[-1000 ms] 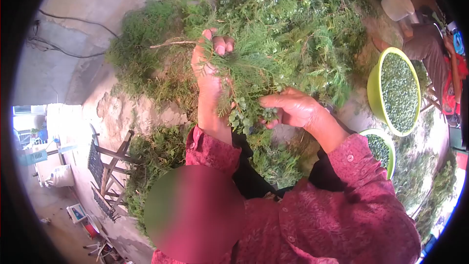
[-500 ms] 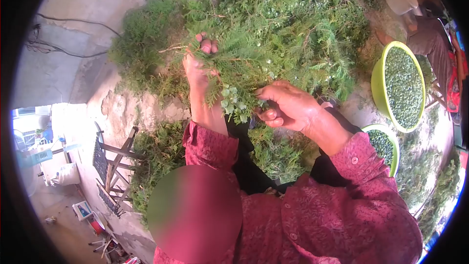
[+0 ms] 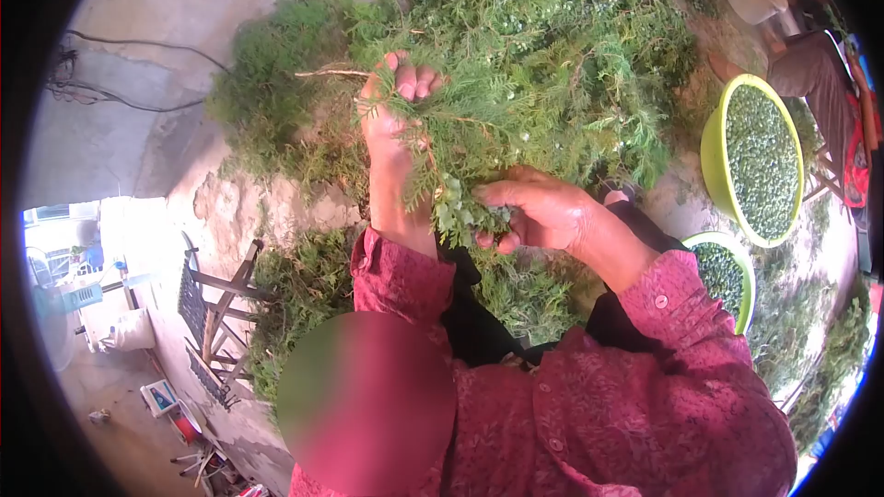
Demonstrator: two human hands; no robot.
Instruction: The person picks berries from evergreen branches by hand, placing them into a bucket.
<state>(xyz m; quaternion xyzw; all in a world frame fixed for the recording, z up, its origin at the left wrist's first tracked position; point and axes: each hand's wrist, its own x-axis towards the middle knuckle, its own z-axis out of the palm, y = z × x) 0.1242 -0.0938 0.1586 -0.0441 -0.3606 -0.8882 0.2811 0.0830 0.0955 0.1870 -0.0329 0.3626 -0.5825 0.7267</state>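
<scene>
Two hands of ours are on one leafy cypress branch (image 3: 460, 120), up in front of our lap and over the big heap of cut branches (image 3: 589, 28). Our left hand (image 3: 387, 120) has its fingers curled round the woody part, and the bare stem (image 3: 330, 73) pokes out past it. Our right hand (image 3: 548, 210) has its thumb and fingers nipped in on a bunch of green cones (image 3: 451, 207) at the low end. We can't tell how many cones sit under the fingertips.

The branch looks very light, so one hand should be plenty to hold it up. The stem seems stiff, like a thin stick, and that makes it the best place to grip. The flat green leaves look soft and floppy, so they would likely bend or tear if we held the branch by them. The cones look small, firm and bumpy. They may be a bit sticky, but we can't be sure. It seems best to take them close to where they join the twig, with a small, snug pinch and not a hard squash.

By our right side are a big green tub (image 3: 718, 166) and a smaller green tub (image 3: 749, 290), both with lots of little green bits in them.
</scene>
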